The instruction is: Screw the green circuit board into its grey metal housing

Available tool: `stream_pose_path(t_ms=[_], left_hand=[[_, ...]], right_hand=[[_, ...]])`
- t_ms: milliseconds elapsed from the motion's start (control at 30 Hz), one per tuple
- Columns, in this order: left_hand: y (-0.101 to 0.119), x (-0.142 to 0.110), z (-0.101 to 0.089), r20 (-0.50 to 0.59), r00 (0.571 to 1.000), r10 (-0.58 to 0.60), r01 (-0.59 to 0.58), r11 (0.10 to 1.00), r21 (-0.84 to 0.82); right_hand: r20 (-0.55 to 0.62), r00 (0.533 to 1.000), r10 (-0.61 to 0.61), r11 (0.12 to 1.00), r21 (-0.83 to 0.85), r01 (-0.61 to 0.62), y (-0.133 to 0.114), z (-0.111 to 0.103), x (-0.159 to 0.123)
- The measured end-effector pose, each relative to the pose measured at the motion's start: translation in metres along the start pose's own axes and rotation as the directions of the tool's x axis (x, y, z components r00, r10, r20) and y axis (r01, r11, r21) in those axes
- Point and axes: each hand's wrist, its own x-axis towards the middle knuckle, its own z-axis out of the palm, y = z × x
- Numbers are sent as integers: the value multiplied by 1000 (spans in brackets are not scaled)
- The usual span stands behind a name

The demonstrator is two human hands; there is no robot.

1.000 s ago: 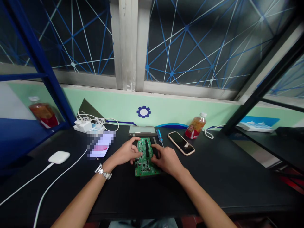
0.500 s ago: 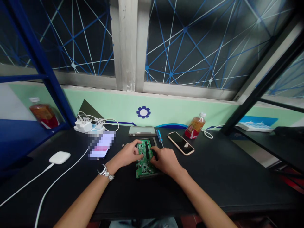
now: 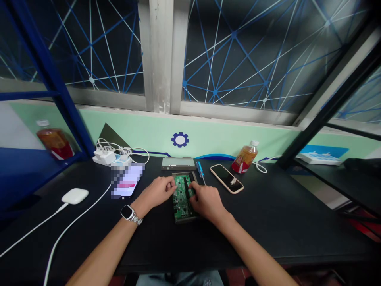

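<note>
We are steadying the green circuit board (image 3: 181,198) in its dark casing (image 3: 185,219) from both sides; our left hand (image 3: 156,191) and right hand (image 3: 206,202) are keeping a narrow grip, fingertips holding its edges.

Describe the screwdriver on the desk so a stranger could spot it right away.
On the black desk below the window, find the green circuit board. Just past it lies a blue-handled screwdriver, between the board and the dark-screened smartphone, the only tool in sight.

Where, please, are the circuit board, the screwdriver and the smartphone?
Circuit board (image 3: 181,202): head view, on its green surface.
Screwdriver (image 3: 200,168): head view, on its blue handle.
Smartphone (image 3: 226,178): head view, on its dark screen.
</note>
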Motion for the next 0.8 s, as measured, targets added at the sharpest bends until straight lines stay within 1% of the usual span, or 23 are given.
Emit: stream_pose_path(t_ms=[67,133,200,267,333,400,500,600,700,800], left_hand=[[-3,1,-3,-33,999,10,-10,1000,9],[-7,1,-5,-57,998,14,-12,1000,26],[-11,1,-5,-54,998,17,-15,999,37],[-14,2,-5,-58,998,26,-24,999,41],[-16,3,-5,-89,995,41,-37,998,45],[-17,4,-5,-135,989,56,-49,997,59],[-17,5,-7,-184,981,66,-52,995,84],[-18,4,-7,-198,978,61,-41,994,103],[-20,3,-4,-195,979,60,-39,993,112],[-21,8,-2,-212,973,95,-70,990,120]], right_hand=[[-15,999,45,999,8,-44,0,-1,0],[-1,995,99,995,4,-99,0,-3,0],[14,990,140,990,-9,-140,0,-4,1],[4,987,162,987,-18,-162,0,-4,1],[-12,982,186,982,-24,-186,1,-3,2],[-1,977,212,977,-29,-212,2,-1,3],[35,976,213,977,-24,-212,4,1,4],[38,979,200,980,-25,-199,5,3,4],[22,979,202,979,-35,-202,4,2,3],[-50,984,170,985,-16,-171,2,-1,2]])
